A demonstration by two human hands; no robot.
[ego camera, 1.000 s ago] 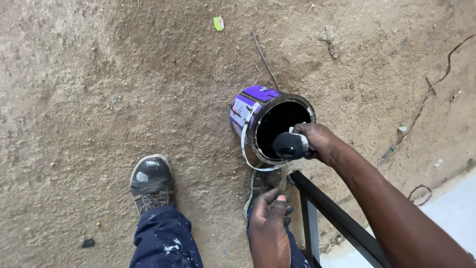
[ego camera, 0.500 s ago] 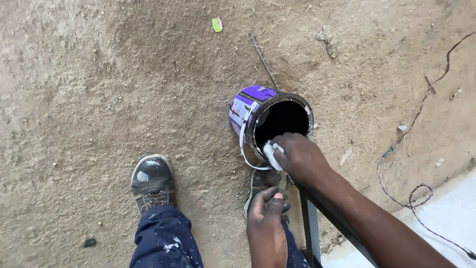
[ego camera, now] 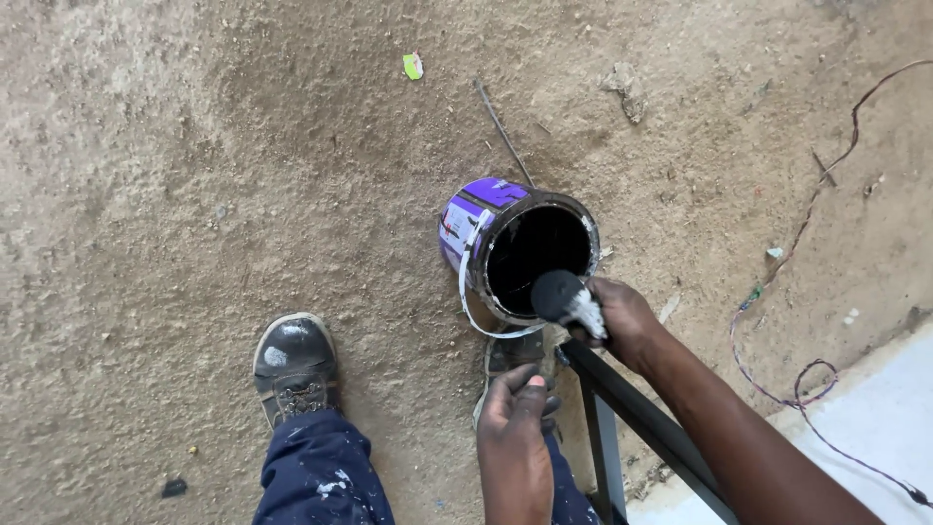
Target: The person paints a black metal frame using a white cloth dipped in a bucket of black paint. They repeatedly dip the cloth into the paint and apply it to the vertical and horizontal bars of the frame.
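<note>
A purple paint can [ego camera: 486,209] with black paint inside stands on the sandy ground, its wire handle hanging down the near side. My right hand [ego camera: 622,321] grips a small paint roller [ego camera: 559,295] whose black, paint-soaked head sits over the can's near rim. My left hand [ego camera: 512,413] is closed around the top of a black metal frame [ego camera: 622,408] just below the can. The frame's bars run down and to the right under my right forearm.
My two dark shoes [ego camera: 293,365] stand on the ground, one left, one partly hidden behind my left hand. A thin rod [ego camera: 502,131] lies beyond the can. A twisted wire [ego camera: 777,321] trails on the right beside a pale slab [ego camera: 855,437]. Small litter [ego camera: 413,66] lies farther off.
My right hand has drawn back from the can's near edge and turned the roller, so its black head now shows above the rim. My left hand stays on the frame.
</note>
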